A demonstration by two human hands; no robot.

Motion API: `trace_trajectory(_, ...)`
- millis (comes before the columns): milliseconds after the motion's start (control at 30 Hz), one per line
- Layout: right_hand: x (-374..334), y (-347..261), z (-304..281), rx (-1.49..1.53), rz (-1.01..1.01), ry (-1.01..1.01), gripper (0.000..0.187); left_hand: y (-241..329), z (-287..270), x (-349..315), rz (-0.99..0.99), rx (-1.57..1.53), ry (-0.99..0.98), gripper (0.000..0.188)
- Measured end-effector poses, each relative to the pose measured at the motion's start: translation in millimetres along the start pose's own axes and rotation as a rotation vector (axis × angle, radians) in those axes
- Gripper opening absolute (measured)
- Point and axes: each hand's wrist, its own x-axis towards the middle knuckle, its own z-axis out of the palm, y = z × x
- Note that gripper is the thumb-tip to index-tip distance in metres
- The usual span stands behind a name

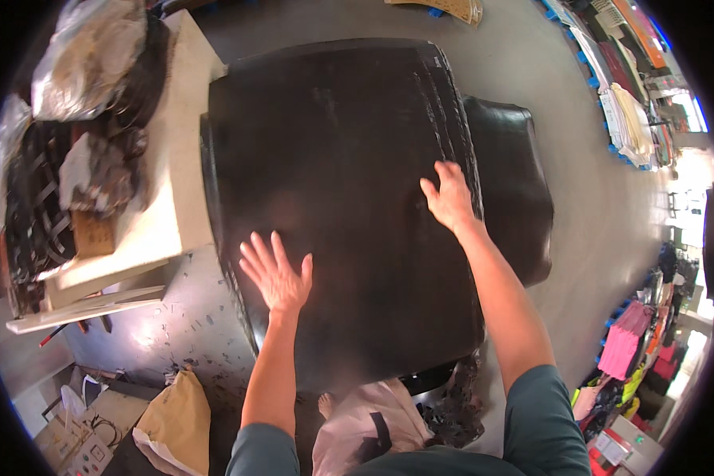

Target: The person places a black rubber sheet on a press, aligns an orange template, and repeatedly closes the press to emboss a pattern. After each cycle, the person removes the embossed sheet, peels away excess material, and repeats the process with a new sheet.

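Head view shows us pressing both palms flat on a big black sheet (341, 182) draped over the counter (174, 198). Our left hand (278, 274) lies near the sheet's near-left edge, fingers spread; our right hand (450, 198) rests at its ridged right border, fingers loosely apart. We judge it heavy, limp and grippy, probably rubber or leather; best taken at the edges with both hands.

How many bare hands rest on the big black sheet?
2. The left hand lies flat near the black sheet's lower left part; the right hand presses near its right edge. None seem hidden.
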Motion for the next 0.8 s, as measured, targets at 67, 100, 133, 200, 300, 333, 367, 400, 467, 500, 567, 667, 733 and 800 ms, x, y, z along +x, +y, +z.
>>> trace_trajectory(67,70,5,17,-0.041,0.041,0.051,0.065,5,4,-1,-0.028,-0.003,0.002,0.094)
trace_trajectory(100,97,2,25,-0.053,0.126,0.02,0.07,5,2,-2,-0.044,-0.003,-0.001,0.093)
trace_trajectory(133,119,-4,33,-0.084,0.148,0.01,0.071,6,1,-2,-0.03,-0.017,0.025,0.093)
trace_trajectory(200,150,-23,51,-0.188,0.29,-0.028,0.074,5,-3,-1,-0.012,-0.037,0.007,0.099)
trace_trajectory(300,164,-40,64,-0.216,0.341,0.03,0.072,5,-4,3,-0.009,-0.051,-0.005,0.104)
trace_trajectory(333,168,-38,61,-0.208,0.365,0.07,0.074,5,-3,4,-0.014,-0.056,-0.01,0.104)
trace_trajectory(367,169,-37,58,-0.2,0.394,0.085,0.076,5,-2,3,-0.001,-0.065,0.017,0.104)
trace_trajectory(400,176,-33,53,-0.187,0.424,0.054,0.083,4,0,3,0.004,-0.06,0.031,0.106)
trace_trajectory(467,191,-24,39,-0.05,0.535,0.005,0.094,2,3,0,-0.018,-0.064,-0.008,0.106)
trace_trajectory(500,201,-20,30,0.073,0.641,-0.012,0.098,1,4,-2,-0.018,-0.07,-0.006,0.105)
trace_trajectory(567,208,-23,18,0.43,0.719,-0.247,0.089,0,5,-4,-0.006,-0.061,0.003,0.105)
trace_trajectory(667,186,-42,1,0.513,0.536,-0.253,0.065,1,3,-3,-0.019,-0.059,-0.019,0.104)
trace_trajectory(733,145,-62,-13,0.549,0.274,-0.215,0.051,3,1,0,-0.043,-0.061,-0.032,0.104)
trace_trajectory(800,84,-90,-25,0.648,0.184,-0.275,0.043,4,0,2,-0.034,-0.073,-0.038,0.103)
